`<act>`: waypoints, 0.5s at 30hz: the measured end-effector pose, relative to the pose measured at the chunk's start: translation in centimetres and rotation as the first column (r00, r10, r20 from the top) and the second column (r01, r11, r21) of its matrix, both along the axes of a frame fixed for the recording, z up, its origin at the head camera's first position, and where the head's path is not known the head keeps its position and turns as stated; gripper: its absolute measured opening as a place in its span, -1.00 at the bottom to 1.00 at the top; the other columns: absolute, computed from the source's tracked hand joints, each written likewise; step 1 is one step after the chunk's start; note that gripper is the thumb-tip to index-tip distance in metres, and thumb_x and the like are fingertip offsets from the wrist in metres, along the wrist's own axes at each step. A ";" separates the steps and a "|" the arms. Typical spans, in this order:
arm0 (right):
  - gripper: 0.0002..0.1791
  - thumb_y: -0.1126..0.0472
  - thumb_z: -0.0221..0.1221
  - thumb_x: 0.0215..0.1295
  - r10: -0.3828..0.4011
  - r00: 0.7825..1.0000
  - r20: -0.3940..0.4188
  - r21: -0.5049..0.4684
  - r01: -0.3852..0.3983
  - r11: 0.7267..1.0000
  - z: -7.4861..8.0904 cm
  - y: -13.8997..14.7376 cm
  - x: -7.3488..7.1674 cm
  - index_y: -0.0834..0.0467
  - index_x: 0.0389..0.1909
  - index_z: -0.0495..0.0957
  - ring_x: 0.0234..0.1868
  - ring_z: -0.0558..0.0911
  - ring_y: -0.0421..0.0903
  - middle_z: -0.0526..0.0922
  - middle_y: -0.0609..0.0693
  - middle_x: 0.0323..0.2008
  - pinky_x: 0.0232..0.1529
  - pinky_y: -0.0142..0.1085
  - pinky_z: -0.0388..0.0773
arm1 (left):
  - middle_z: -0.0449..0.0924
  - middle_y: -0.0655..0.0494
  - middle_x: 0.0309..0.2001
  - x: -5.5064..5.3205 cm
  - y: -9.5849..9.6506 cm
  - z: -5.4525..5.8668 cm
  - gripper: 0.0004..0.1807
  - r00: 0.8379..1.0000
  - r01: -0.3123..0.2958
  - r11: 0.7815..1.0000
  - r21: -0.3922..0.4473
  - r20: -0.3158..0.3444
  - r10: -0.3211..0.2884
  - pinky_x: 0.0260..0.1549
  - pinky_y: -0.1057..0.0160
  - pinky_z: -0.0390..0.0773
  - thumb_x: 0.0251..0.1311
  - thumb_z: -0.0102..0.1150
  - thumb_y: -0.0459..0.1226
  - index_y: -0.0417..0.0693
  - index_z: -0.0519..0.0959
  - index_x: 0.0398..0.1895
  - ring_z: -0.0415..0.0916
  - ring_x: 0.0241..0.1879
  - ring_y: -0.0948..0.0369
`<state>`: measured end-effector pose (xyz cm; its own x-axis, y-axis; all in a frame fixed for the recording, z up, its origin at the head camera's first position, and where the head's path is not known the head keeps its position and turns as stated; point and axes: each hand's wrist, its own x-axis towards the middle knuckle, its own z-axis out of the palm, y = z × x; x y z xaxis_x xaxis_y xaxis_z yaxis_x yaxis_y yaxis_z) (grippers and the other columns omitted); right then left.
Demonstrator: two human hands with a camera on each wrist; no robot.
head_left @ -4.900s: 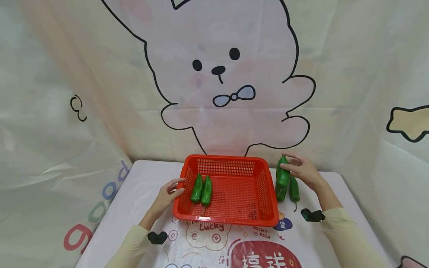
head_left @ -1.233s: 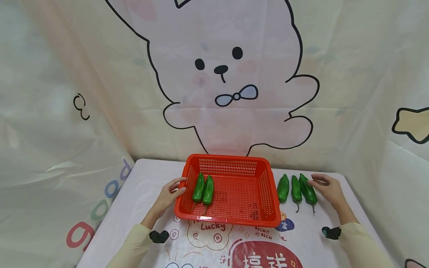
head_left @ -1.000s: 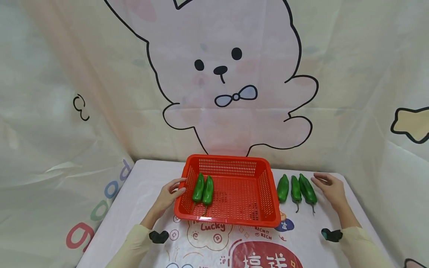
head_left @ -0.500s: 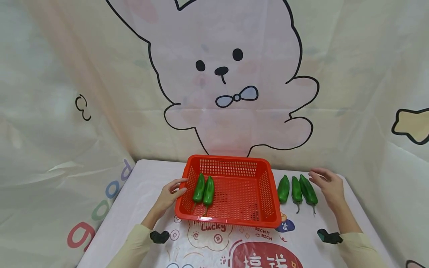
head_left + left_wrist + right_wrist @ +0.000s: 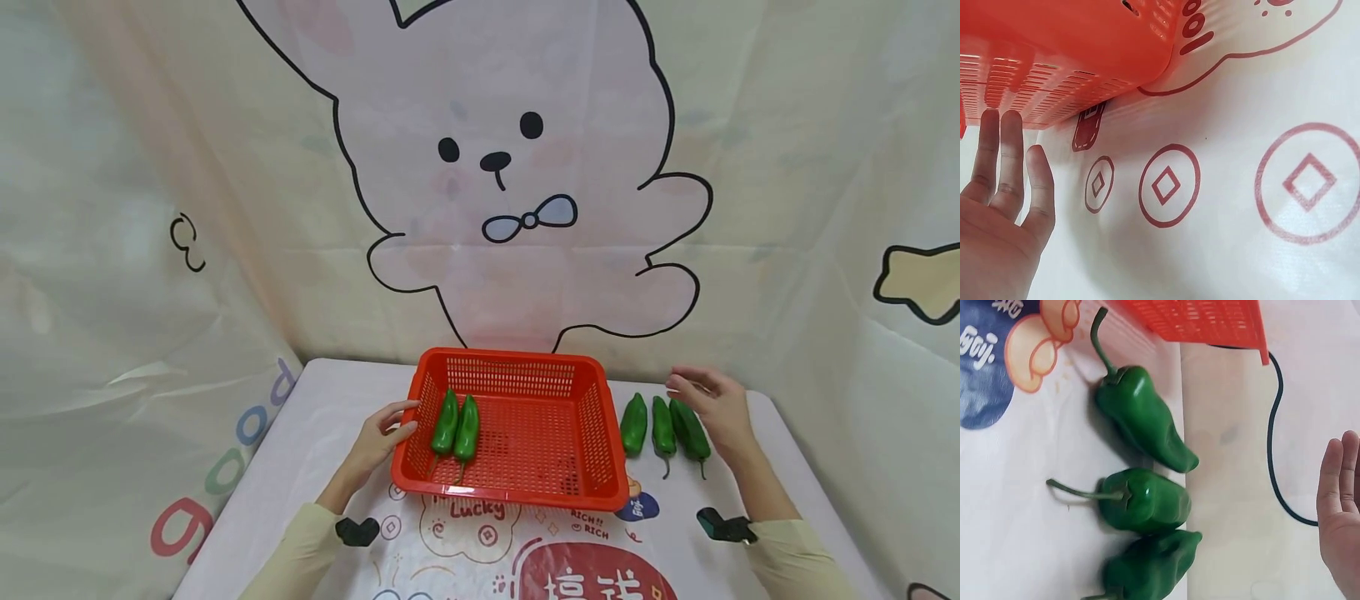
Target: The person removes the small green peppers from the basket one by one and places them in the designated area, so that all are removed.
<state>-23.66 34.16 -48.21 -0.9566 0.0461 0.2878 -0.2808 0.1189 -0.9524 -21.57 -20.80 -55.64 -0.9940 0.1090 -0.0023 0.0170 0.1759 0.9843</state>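
Since half a second ago, can see the right hand (image 5: 716, 404) shifted left and a little farther from the body: then beside the end pepper (image 5: 690, 431), now over its tip in the head view. About five seconds ago, seen holding a pepper next to the basket (image 5: 525, 442); now, in the wrist view, set apart from the row on the table (image 5: 337, 392), made up of left pepper (image 5: 634, 425), middle pepper (image 5: 663, 425) and end pepper, just right of the basket.

All pointing tip away from the person, stem toward; long axes roughly front to back, leaning slightly right at the tip for the left pepper, left for the end pepper. Unmoved inside the basket, on its left side: two peppers (image 5: 467, 429), aligned likewise, tips away.

Right hand reaching forward and inward, fingers nearly straight, two visibly side by side; cannot tell about the rest. Left hand (image 5: 371, 437) unmoved at the basket's left edge, fingers extended against its wall, two close together, one spread slightly apart.
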 end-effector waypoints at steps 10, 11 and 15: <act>-0.60 0.30 0.22 0.46 0.066 0.998 0.001 0.089 -0.066 0.994 0.6 -2.8 -0.9 0.48 0.17 0.48 -0.12 0.72 -0.15 0.65 0.09 -0.01 -0.09 -0.38 0.63 | 0.52 -0.11 0.23 0.1 0.0 0.1 -0.49 1.000 -0.003 1.000 -0.004 0.006 0.003 0.06 0.00 0.59 0.37 0.29 -0.26 -0.01 0.50 0.36 0.45 0.24 -0.10; -0.60 0.29 0.22 0.46 0.073 0.997 0.014 0.095 -0.074 0.993 0.7 -3.1 -1.0 0.46 0.17 0.48 -0.11 0.72 -0.16 0.65 0.06 0.00 -0.08 -0.37 0.63 | 0.52 -0.11 0.23 0.1 0.0 0.1 -0.49 1.000 -0.004 1.000 -0.004 0.007 0.004 0.07 0.00 0.59 0.37 0.29 -0.26 -0.01 0.50 0.36 0.45 0.24 -0.10; -0.61 0.23 0.22 0.47 0.111 0.993 0.038 0.117 -0.115 0.986 1.0 -4.5 -1.4 0.39 0.18 0.49 -0.07 0.71 -0.19 0.63 0.07 0.02 -0.06 -0.32 0.64 | 0.52 -0.09 0.23 0.1 0.0 0.0 -0.49 1.000 -0.009 1.000 -0.006 0.008 0.009 0.07 0.00 0.58 0.36 0.30 -0.25 0.01 0.50 0.36 0.44 0.25 -0.09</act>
<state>-25.02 29.67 -47.17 -0.9622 -0.0959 0.2550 -0.2697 0.2009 -0.9418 -21.50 -20.76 -55.63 -0.9949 0.0997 -0.0114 0.0069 0.1819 0.9833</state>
